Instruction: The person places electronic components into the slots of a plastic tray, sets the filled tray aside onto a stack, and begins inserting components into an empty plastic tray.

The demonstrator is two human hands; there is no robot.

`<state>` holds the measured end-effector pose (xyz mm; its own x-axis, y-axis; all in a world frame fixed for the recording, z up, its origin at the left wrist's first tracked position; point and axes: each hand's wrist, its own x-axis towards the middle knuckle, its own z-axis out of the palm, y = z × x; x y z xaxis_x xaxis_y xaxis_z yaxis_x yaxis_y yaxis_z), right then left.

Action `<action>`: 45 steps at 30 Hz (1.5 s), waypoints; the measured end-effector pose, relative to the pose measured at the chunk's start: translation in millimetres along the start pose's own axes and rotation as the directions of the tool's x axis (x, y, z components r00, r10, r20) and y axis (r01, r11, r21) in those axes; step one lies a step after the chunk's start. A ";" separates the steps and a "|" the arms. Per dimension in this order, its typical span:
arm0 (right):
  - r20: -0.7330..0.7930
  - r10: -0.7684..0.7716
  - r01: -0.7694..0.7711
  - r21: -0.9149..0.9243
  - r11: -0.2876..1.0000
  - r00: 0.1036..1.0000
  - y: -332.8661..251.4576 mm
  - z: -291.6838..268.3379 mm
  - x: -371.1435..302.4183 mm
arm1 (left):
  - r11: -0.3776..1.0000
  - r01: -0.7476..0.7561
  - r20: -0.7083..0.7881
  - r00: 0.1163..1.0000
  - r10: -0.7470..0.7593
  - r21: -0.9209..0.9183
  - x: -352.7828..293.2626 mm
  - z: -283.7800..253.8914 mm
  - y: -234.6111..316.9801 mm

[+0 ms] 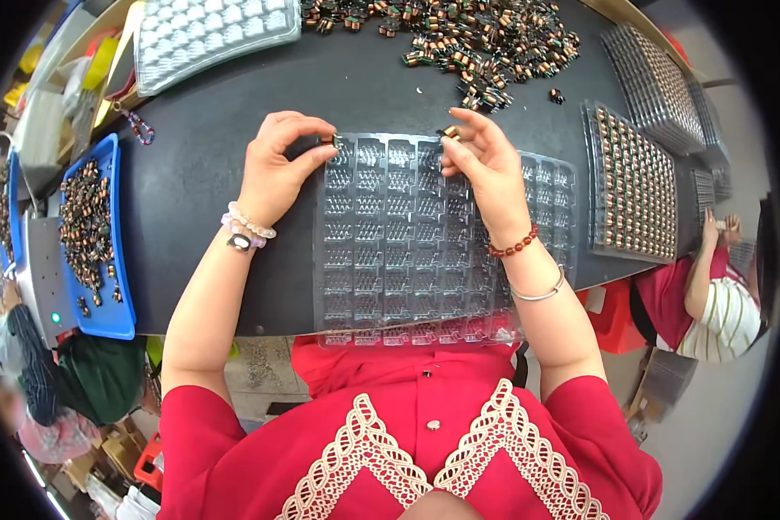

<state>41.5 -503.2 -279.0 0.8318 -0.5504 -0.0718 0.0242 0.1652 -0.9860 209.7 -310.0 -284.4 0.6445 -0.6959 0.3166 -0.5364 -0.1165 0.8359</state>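
A clear plastic tray with rows of small pockets (381,232) lies in front of me, reaching over the table's near edge. At its far left corner my left hand (282,156) pinches a small copper-wound coil (328,140) between thumb and forefinger. Over the tray's far right part, my right hand (487,165) is closed on another copper coil (449,133), with dark ends and a copper middle. The pockets that show in the tray hold no coils. Parts of the tray's right side are hidden under my right hand and forearm.
A large heap of loose coils (503,43) covers the table's far side. Filled trays (634,182) stand at the right, with a taller stack (654,82) behind. A blue bin of coils (123,260) sits left; pale trays (217,39) lie far left. Other people work at both sides.
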 end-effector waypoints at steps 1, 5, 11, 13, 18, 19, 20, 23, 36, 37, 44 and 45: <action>0.008 0.005 -0.005 0.018 1.000 1.000 -0.1 0.1 0.5 | 0.998 -0.030 0.042 0.999 0.028 0.051 0.4 0.6 -1.3; 0.018 0.003 -0.004 0.063 0.998 1.000 1.4 -3.4 1.1 | 0.999 -0.012 0.133 0.991 0.006 0.047 -1.8 4.2 -5.9; 0.030 0.017 -0.018 0.063 0.998 0.999 -2.7 5.2 4.4 | 0.993 -0.096 0.118 0.989 0.087 0.075 -0.3 -0.9 -7.3; 0.030 0.007 -0.008 0.043 0.999 1.000 -2.2 -0.1 4.5 | 0.972 -0.186 0.161 0.974 0.162 0.146 2.9 0.2 -6.7; 0.033 0.017 -0.019 0.076 0.997 0.999 -0.2 1.2 5.3 | 0.814 -0.448 0.276 0.889 0.365 0.369 2.9 -5.4 -3.9; 0.042 0.012 -0.015 0.082 0.997 0.999 0.7 0.4 6.4 | 0.793 -0.473 0.263 0.879 0.398 0.383 3.2 -3.6 -2.7; 0.033 0.017 -0.020 0.097 0.995 0.999 0.1 -1.4 7.5 | 0.792 -0.477 0.279 0.876 0.393 0.382 4.3 -1.5 -0.5; 0.038 -0.006 0.002 0.100 0.995 0.999 -1.5 -5.0 7.4 | 0.781 -0.459 0.286 0.886 0.366 0.423 10.1 -1.7 8.9; 0.072 0.101 -0.116 0.253 0.960 0.992 -0.4 -3.9 2.8 | 0.810 -0.205 0.160 0.977 0.139 0.549 121.9 89.5 -10.0; 0.070 0.099 -0.113 0.240 0.964 0.993 0.1 -4.2 4.4 | 0.856 -0.185 0.142 0.981 0.132 0.483 119.7 86.9 -9.2; 0.076 0.010 -0.025 0.204 0.979 0.997 1.0 -6.6 9.0 | 0.985 0.143 0.073 0.986 -0.151 0.101 60.0 32.6 20.6; 0.088 0.013 -0.031 0.210 0.977 0.996 0.6 -5.8 9.1 | 0.982 0.183 0.043 0.982 -0.185 0.044 44.5 31.0 22.9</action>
<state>45.9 -512.9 -281.1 0.8777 -0.4739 -0.0711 0.1141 0.3507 -0.9295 209.1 -365.6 -265.2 0.7084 -0.6924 0.1373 -0.4330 -0.2726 0.8592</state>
